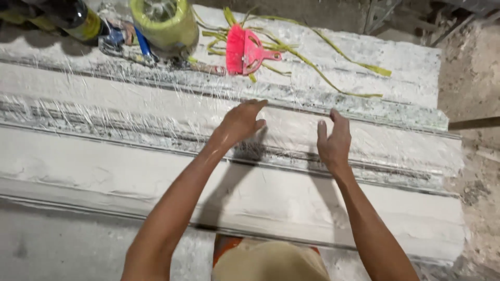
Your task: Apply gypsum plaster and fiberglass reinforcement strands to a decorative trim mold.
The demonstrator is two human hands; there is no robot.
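White plaster cornice moulding (pixel 156 156) strewn with glass fibre strands (pixel 172 112) lies just beneath both hands' open, spread fingers (pixel 258 106), left hand (pixel 240 124), right hand (pixel 333 143).

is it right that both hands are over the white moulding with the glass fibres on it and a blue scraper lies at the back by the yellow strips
Not quite: the scraper is pink, not blue, as the head view shows. The rest holds: the left hand and right hand are over the white moulding with glass fibres, and the yellow strips lie at the back.
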